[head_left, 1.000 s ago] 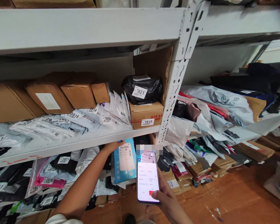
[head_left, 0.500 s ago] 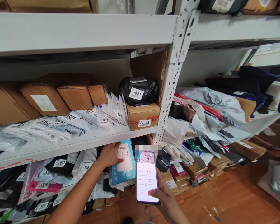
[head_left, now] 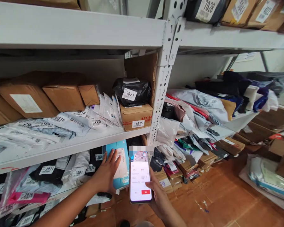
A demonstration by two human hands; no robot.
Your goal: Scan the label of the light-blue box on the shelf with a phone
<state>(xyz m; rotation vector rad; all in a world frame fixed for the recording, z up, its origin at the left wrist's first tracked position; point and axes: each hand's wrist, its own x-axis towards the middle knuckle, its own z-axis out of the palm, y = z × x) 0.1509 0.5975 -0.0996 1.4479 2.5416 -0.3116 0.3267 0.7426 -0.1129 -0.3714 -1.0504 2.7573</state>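
Observation:
My left hand [head_left: 108,171] lies over the left side of a blue box [head_left: 123,165] with a white shipping label. Its fingers are stretched out and spread across the box face, touching it. The box stands at the lower shelf level, partly tucked beneath the front edge of the shelf above. In my right hand [head_left: 157,189] is a smartphone [head_left: 140,183], held upright to the right of the box. Its lit screen shows a form with a red button at the bottom, and my thumb rests at the screen's right edge above that button.
The middle shelf [head_left: 85,142] carries cardboard boxes [head_left: 63,94], numbered plastic mailers [head_left: 61,121], and a black parcel [head_left: 132,92] on a carton [head_left: 137,116]. A metal post [head_left: 159,94] separates this bay from the packed right-hand shelves. Parcels [head_left: 269,179] lie on the brown floor [head_left: 203,201].
My left hand has shifted from the label onto the box's left side, its fingers now spread. My right thumb has moved up off the red button. The view has turned slightly right.

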